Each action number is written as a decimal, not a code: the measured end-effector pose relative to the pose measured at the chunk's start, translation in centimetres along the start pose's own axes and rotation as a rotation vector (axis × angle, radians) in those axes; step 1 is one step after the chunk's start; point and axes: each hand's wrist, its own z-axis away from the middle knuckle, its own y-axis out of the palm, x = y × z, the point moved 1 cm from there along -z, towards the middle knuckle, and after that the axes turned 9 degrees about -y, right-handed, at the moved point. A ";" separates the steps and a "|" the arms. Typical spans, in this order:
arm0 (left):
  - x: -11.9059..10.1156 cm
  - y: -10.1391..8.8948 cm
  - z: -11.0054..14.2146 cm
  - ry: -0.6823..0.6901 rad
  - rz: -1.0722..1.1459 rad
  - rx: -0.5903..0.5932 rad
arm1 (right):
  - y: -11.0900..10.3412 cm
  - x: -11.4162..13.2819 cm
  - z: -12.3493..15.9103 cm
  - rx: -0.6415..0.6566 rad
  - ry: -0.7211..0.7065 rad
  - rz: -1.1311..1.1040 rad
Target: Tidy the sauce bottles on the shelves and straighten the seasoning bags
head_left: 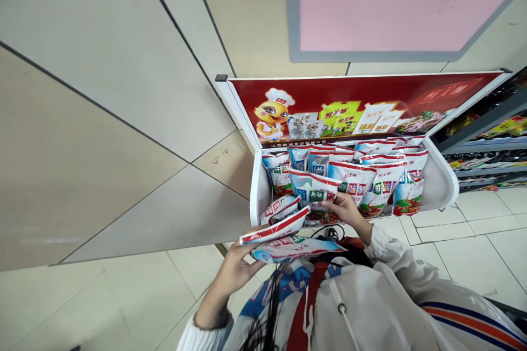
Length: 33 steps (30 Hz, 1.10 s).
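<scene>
My left hand (236, 269) is closed around several seasoning pouches (284, 249), held in front of my body at the rack's left front corner. They are red, white and blue, and overlap so that I cannot count them surely. My right hand (345, 209) grips the lower right part of another seasoning pouch (315, 187), thumb on its front, at the front of the rack. That pouch leans among upright ones in the white display rack (442, 181). Just right of this hand stand similar pouches (381, 186). The fingers behind the pouches are partly hidden.
A red advertising panel (354, 104) with a cartoon chick rises behind the rack. Tiled wall (123, 93) lies to the left, and a pink board (391, 5) hangs above. Dark shelves (486, 145) with packaged goods adjoin on the right. Pale floor tiles (465, 252) lie below.
</scene>
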 end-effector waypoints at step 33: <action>0.4 0.1 0.5 -0.097 -0.030 -0.142 | -2.7 10.4 -6.1 0.159 -0.298 1.286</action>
